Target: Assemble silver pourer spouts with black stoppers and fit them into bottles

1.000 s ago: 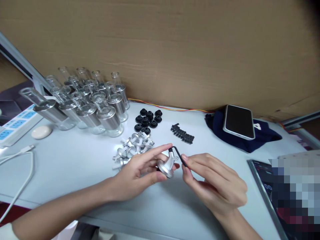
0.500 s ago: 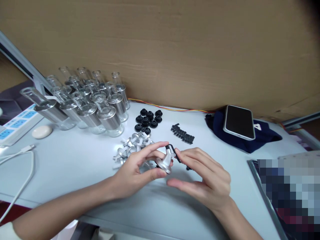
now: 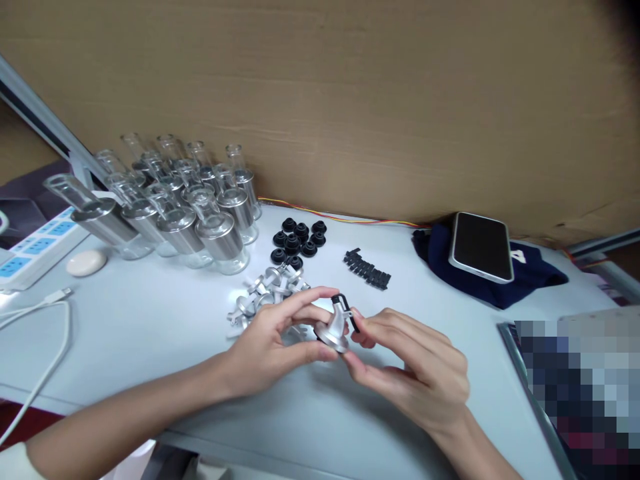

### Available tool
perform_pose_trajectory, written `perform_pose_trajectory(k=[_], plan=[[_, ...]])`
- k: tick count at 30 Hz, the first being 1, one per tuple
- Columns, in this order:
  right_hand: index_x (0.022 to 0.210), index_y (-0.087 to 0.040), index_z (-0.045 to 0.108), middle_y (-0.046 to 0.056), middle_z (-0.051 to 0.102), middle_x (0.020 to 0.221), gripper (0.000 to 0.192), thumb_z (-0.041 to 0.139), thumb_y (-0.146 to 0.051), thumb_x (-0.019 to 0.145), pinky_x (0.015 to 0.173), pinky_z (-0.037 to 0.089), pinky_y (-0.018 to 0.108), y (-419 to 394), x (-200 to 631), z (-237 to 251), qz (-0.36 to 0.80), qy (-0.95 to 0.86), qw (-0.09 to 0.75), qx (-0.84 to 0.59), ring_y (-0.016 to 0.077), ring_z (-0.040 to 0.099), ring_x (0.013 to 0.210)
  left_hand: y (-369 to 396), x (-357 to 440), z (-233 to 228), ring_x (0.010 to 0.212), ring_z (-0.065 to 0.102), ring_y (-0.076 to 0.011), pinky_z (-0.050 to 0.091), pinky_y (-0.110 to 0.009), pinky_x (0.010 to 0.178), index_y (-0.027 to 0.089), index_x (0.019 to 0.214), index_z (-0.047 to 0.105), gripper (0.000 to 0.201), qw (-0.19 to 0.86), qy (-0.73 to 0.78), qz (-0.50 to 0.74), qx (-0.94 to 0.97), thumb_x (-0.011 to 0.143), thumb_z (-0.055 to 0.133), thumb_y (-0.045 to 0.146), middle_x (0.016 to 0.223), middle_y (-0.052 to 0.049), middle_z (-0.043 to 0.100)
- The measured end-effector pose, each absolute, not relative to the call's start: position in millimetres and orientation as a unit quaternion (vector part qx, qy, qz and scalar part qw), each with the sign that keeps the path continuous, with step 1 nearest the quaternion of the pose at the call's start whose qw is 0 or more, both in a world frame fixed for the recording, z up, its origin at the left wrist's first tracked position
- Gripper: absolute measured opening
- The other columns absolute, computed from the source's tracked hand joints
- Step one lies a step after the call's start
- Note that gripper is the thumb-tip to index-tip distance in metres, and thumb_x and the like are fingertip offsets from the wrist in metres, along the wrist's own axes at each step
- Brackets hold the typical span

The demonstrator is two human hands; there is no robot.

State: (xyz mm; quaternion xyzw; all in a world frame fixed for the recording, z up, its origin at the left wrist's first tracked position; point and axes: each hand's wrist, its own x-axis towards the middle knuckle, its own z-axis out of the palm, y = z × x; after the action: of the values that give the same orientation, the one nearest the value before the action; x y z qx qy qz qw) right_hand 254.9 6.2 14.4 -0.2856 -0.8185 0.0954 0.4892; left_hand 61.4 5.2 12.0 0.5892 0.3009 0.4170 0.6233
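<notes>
Evidently both hands are together on one small piece, a metal spout [image 3: 334, 333] held up over the near half of the surface [image 3: 175, 327]. Take it as the middle of the dial, with twelve toward the cardboard. The left hand [image 3: 270, 350] comes in from eight o'clock, thumb against the broad disc base, index finger at the black tip [image 3: 335, 299]. From four o'clock the right hand [image 3: 423, 373] closes on it, thumb at the disc's rim, fingertips against the bent black lever [image 3: 349, 309]; how firmly it presses I cannot tell.

The spout looks light yet stiff, and its smooth, shiny metal may turn slippery. The disc's rim seems the surest place to hold. The lever looks thin, likely best guided with fingertips rather than squeezed; whether it flexes cannot be seen.

At ten o'clock, just past the left fingers, lies a heap of similar silvery parts [image 3: 246, 305], with glass bottles [image 3: 216, 237] farther out. Black ribbed stoppers [image 3: 293, 244] cluster at eleven, a row of small black pieces [image 3: 367, 269] at one.
</notes>
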Motion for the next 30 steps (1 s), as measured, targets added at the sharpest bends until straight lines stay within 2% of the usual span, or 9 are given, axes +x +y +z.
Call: perform_pose_trajectory(k=[5,7,11,12,14,17,20,25,30], plan=[[0.094,-0.014,0.063,0.006,0.066,0.065,0.017,0.068,-0.010,0.079,0.047,0.049,0.026,5.8,256.1,16.4,0.090,-0.819,0.485,-0.292,0.0138,0.057,0.053,5.4,61.2,8.7,0.095,0.066,-0.0153,0.049,-0.026,0.089,0.022,0.129,0.050,0.052,0.614,0.315,0.410,0.596,0.080,0.069,0.016,0.100,-0.003,0.072],[0.096,-0.015,0.063,0.005,0.065,0.065,0.019,0.068,-0.010,0.078,0.047,0.049,0.026,6.4,256.5,17.3,0.089,-0.816,0.489,-0.294,0.0136,0.057,0.052,4.8,60.5,6.4,0.095,0.066,-0.0159,0.048,-0.028,0.093,0.023,0.131,0.048,0.055,0.591,0.315,0.411,0.619,0.081,0.069,0.019,0.102,-0.004,0.072],[0.106,-0.018,0.064,0.003,0.064,0.067,0.028,0.066,-0.010,0.080,0.050,0.050,0.028,8.8,258.2,16.5,0.098,-0.804,0.502,-0.304,0.0152,0.059,0.056,3.2,60.7,2.9,0.107,0.062,-0.0175,0.045,-0.031,0.099,0.027,0.142,0.034,0.059,0.576,0.292,0.422,0.636,0.089,0.060,0.023,0.120,-0.007,0.065],[0.108,-0.019,0.064,0.003,0.065,0.069,0.031,0.066,-0.009,0.079,0.051,0.051,0.029,9.3,258.9,15.5,0.102,-0.797,0.510,-0.306,0.0154,0.059,0.058,3.1,61.1,2.8,0.111,0.060,-0.0176,0.046,-0.030,0.098,0.028,0.142,0.035,0.056,0.579,0.291,0.431,0.628,0.091,0.057,0.023,0.124,-0.007,0.062],[0.111,-0.021,0.064,0.003,0.066,0.072,0.036,0.067,-0.007,0.078,0.052,0.052,0.029,9.8,260.1,13.1,0.109,-0.785,0.524,-0.313,0.0153,0.060,0.059,3.3,62.0,3.6,0.112,0.060,-0.0169,0.049,-0.027,0.096,0.026,0.132,0.048,0.040,0.572,0.301,0.445,0.620,0.092,0.054,0.023,0.124,-0.007,0.062],[0.116,-0.022,0.063,0.001,0.068,0.071,0.042,0.066,-0.006,0.078,0.054,0.055,0.026,9.4,260.6,10.5,0.120,-0.770,0.526,-0.340,0.0141,0.063,0.057,5.2,62.7,6.4,0.100,0.065,-0.0155,0.052,-0.025,0.090,0.020,0.109,0.064,0.020,0.536,0.329,0.451,0.633,0.091,0.055,0.021,0.108,-0.005,0.069],[0.118,-0.023,0.062,0.002,0.072,0.076,0.043,0.064,-0.006,0.079,0.057,0.058,0.025,9.1,259.0,11.9,0.139,-0.773,0.521,-0.335,0.0143,0.066,0.057,7.4,62.9,8.1,0.092,0.067,-0.0152,0.054,-0.026,0.086,0.020,0.105,0.067,0.019,0.504,0.355,0.444,0.650,0.089,0.057,0.020,0.102,-0.004,0.071],[0.105,-0.019,0.068,0.005,0.073,0.076,0.026,0.065,-0.013,0.080,0.052,0.058,0.026,9.5,256.0,18.5,0.175,-0.789,0.504,-0.304,0.0152,0.066,0.057,8.3,62.9,7.7,0.085,0.068,-0.0142,0.054,-0.023,0.081,0.020,0.102,0.069,0.018,0.472,0.373,0.445,0.663,0.087,0.059,0.018,0.096,-0.002,0.073],[0.108,-0.019,0.068,0.005,0.073,0.075,0.029,0.068,-0.018,0.079,0.051,0.058,0.027,9.3,255.6,18.2,0.182,-0.789,0.504,-0.299,0.0153,0.065,0.056,8.8,61.6,6.7,0.086,0.068,-0.0132,0.052,-0.022,0.079,0.022,0.102,0.070,0.018,0.436,0.370,0.457,0.681,0.088,0.060,0.017,0.096,-0.001,0.073]])
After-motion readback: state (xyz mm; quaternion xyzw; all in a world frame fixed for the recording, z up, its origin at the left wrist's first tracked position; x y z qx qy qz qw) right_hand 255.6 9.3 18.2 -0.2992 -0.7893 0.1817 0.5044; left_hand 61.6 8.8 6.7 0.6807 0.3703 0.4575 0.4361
